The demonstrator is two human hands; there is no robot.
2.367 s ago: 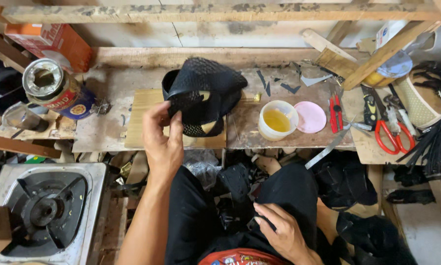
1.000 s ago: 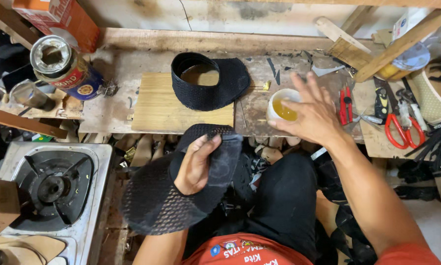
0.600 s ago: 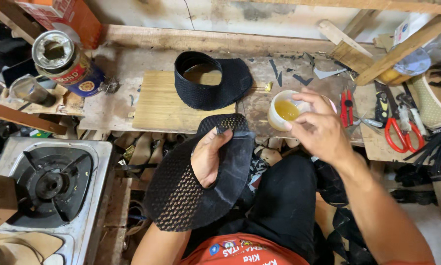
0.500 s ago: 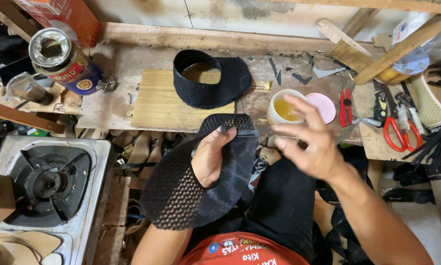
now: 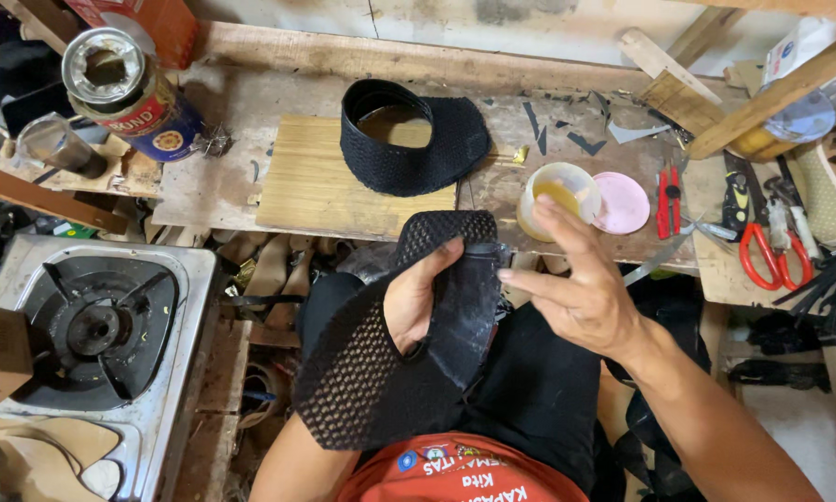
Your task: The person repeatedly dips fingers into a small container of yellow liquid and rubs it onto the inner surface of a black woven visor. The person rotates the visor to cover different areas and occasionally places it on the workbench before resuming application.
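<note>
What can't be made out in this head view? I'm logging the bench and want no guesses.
- Left hand: mostly wrapped inside the black mesh fabric piece.
- Small white cup of yellow liquid: near side hidden by the right hand.
- Round metal tin: contents too dark.
- Red-handled scissors: blades hidden among clutter.

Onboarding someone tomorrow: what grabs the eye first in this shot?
Centre frame, the left hand holds a black mesh piece over the lap, with the right hand open beside it, fingertips at its edge. Behind, a black mesh band stands on the workbench near a cup of yellow liquid.
</note>
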